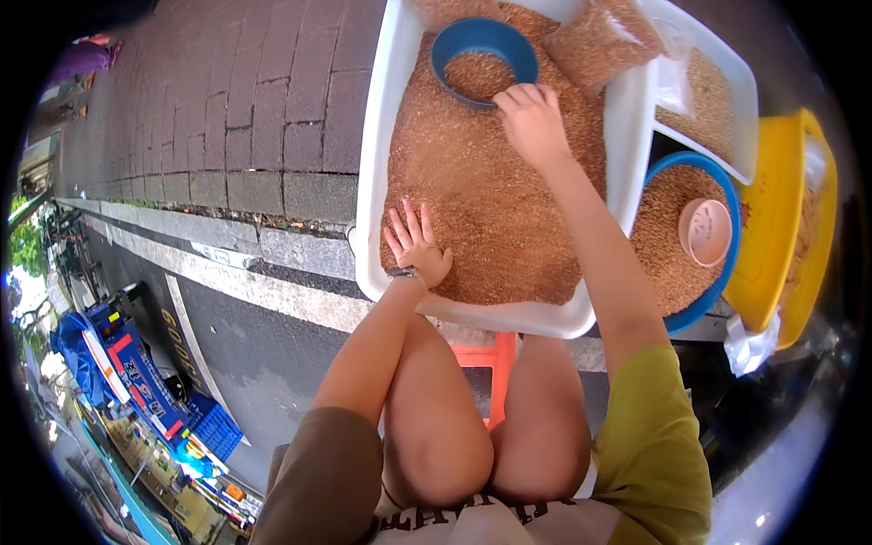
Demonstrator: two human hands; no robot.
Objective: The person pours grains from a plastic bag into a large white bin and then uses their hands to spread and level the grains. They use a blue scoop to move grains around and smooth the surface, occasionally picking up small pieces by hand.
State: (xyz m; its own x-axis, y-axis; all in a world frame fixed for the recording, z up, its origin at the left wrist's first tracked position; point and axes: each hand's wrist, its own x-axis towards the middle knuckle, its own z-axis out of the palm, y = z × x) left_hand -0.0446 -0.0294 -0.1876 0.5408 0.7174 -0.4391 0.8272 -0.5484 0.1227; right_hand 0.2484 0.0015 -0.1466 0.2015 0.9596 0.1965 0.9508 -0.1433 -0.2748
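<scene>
A large white plastic tub [370, 204] in front of me is filled with loose, reddish-brown, fine-grained dry food [504, 225]; its exact kind cannot be told. Flat on this food, at the tub's near left, lies my left hand [421, 248], fingers spread and nothing held. My right hand [535, 126] has its fingers curled over the near right rim of a round blue bowl [521, 51]. That bowl rests at the far part of the tub, partly filled with the same food. My right thumb is mostly hidden.
Filled clear plastic bags [606, 41] lie at the tub's far end. Right of it stand another white tub [746, 102], a blue basin [725, 286] with a pink cup [705, 231], and a yellow crate [770, 225]. A red plastic stool [503, 375] is below. A kerb [300, 252] runs left.
</scene>
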